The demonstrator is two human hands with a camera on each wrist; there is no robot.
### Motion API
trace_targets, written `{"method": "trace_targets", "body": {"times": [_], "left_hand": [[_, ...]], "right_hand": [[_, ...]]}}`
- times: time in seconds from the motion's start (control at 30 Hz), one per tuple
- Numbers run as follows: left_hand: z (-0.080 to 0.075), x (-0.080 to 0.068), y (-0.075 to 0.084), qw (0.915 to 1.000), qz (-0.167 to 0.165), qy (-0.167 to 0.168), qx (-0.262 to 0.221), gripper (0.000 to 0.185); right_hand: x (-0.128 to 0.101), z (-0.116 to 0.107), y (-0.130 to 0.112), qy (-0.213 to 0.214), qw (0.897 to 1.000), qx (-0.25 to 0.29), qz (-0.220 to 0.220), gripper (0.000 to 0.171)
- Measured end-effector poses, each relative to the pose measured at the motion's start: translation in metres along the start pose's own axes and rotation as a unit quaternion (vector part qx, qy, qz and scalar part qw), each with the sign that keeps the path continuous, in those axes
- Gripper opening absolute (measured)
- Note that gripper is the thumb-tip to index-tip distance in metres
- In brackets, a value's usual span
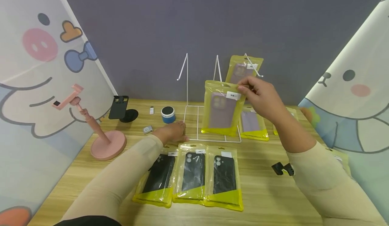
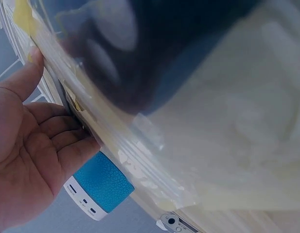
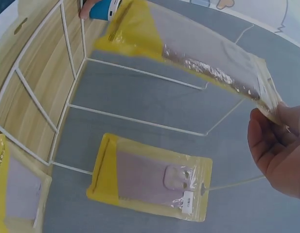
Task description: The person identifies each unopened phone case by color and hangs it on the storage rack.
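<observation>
My right hand [image 1: 261, 96] pinches the top corner of a yellow-edged clear pouch holding a purple phone case [image 1: 222, 111], in front of the white wire display rack [image 1: 187, 84]. A second pouched purple phone case [image 3: 150, 172] hangs on the rack's right hook, beside the held one. My left hand [image 1: 172, 133] rests low at the left edge of the rack base, thumb apart from its fairly straight fingers. Just below it, three pouched black phone cases [image 1: 193, 172] lie side by side on the wooden table [image 1: 258, 192]; one fills much of the left wrist view.
A blue speaker [image 1: 168, 115] stands behind my left hand, near a small silver gadget [image 1: 147, 129]. Further left are a black phone stand [image 1: 119, 107] and a pink one [image 1: 107, 145]. Another pouched purple case [image 1: 250, 120] lies right of the rack; a black clip-like item [image 1: 283, 169] is nearer.
</observation>
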State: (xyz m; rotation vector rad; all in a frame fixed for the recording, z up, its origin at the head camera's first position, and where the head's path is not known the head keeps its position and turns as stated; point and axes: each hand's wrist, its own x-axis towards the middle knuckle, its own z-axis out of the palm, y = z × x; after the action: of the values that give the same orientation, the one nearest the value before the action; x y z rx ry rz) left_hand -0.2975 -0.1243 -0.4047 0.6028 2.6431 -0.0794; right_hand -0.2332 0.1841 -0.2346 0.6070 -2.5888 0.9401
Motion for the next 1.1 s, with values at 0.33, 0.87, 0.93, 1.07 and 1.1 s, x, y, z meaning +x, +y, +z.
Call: {"method": "trace_targets", "body": {"times": [0.33,0.87,0.93,1.07,1.1], "left_hand": [[0.000,-0.001,0.002,0.9996,0.000,0.000,-0.029,0.086],[-0.003,-0.006,0.003,0.9999,0.000,0.001,-0.013,0.084],[-0.003,-0.006,0.002,0.9999,0.002,0.004,-0.013,0.084],[-0.003,-0.005,0.002,0.9998,0.006,0.008,-0.018,0.085],[-0.003,-0.005,0.002,0.9998,0.006,0.008,-0.019,0.085]], "right_hand": [[-0.001,-0.004,-0.007,0.025,0.999,0.006,-0.032,0.018],[-0.014,-0.054,0.030,0.106,0.994,0.011,0.031,0.026],[-0.012,-0.058,0.036,0.111,0.993,0.011,0.043,0.027],[-0.009,-0.061,0.048,0.111,0.991,0.018,0.070,0.027],[-0.008,-0.061,0.051,0.109,0.991,0.019,0.075,0.027]]}}
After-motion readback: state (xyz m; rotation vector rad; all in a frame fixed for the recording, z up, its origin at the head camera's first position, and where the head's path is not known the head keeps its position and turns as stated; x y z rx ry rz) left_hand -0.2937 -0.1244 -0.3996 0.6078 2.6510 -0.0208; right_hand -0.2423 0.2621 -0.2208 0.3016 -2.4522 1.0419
